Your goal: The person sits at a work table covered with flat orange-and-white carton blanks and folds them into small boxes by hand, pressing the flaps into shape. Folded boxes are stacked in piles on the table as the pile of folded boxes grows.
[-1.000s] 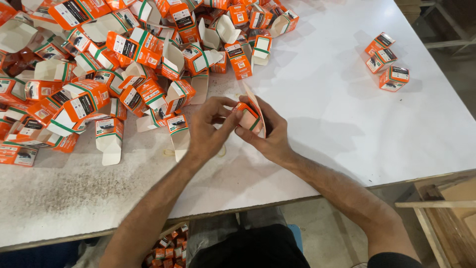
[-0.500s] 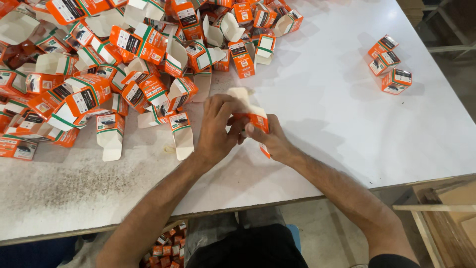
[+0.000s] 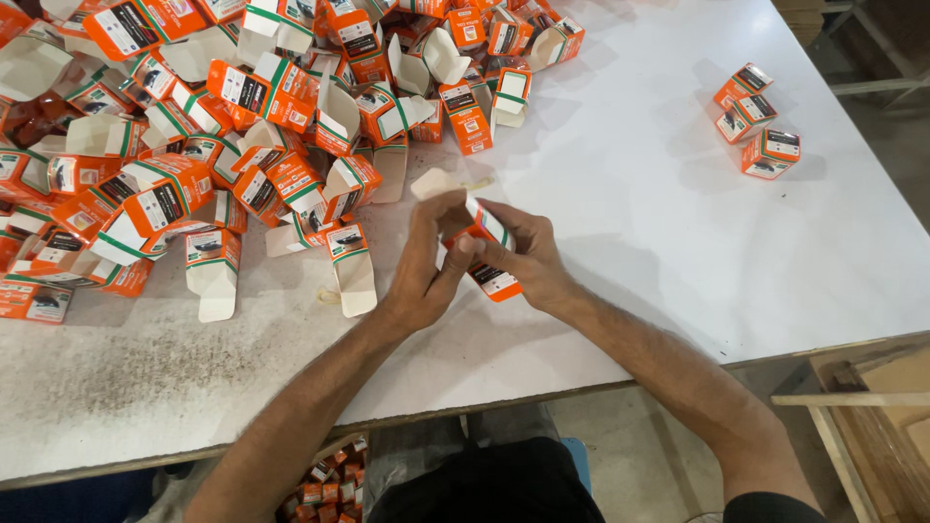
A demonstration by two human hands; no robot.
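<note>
Working through a large heap of open orange-and-white cartons [image 3: 242, 145] sprawling over the tabletop's far left corner; only three closed cartons [image 3: 758, 121] sitting apart near the far right edge, so judging most of the folding as left to do. More small cartons [image 3: 325, 475] showing below the near edge. Holding one small orange carton [image 3: 489, 266] just above the middle of the tabletop [image 3: 630, 223], its pale flap standing open. Left hand [image 3: 426, 261] clenching around the carton's upper part, thumb pressing its side. Right hand [image 3: 523, 252] curling around the lower end, fingers closed on it.
</note>
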